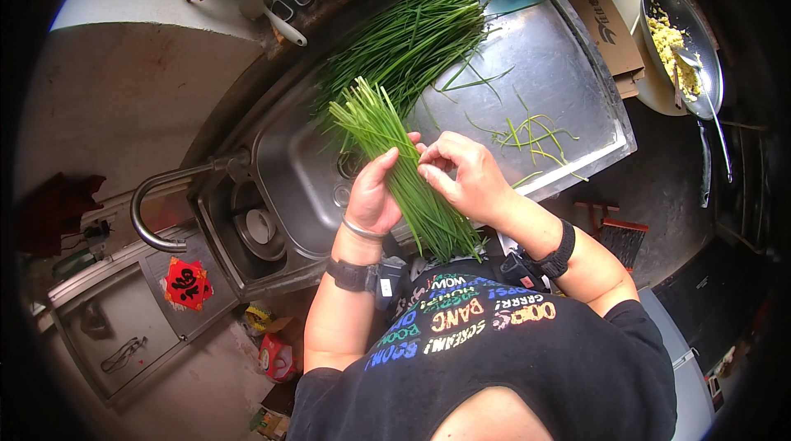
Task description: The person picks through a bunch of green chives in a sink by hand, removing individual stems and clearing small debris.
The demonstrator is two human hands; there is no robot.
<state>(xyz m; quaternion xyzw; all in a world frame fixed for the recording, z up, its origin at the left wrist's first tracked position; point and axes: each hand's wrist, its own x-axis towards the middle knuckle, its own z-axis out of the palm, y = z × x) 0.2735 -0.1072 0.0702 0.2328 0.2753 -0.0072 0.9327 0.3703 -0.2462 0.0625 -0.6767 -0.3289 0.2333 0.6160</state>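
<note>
My left hand (378, 190) is wrapped around a bunch of garlic chives (398, 150), thumb across the front. The pale cut ends point away from me and the thin green tips hang toward my body. Against the right side of the bunch, my right hand (460, 170) has thumb and fingertips pinched together; whether a stalk is between them is hidden. Beyond both hands a larger pile of garlic chives (411, 39) lies across the sink and its drainboard. Several loose, partly yellowed strands (534, 135) are scattered on the steel to the right.
The steel sink basin (290, 175) lies to the left, beside a small basin holding a bowl (258, 226). A curved faucet (148, 194) reaches over that side. At the far right are a cardboard box (593, 14) and a frying pan (707, 45) with scrambled egg (670, 48) and a spatula.
</note>
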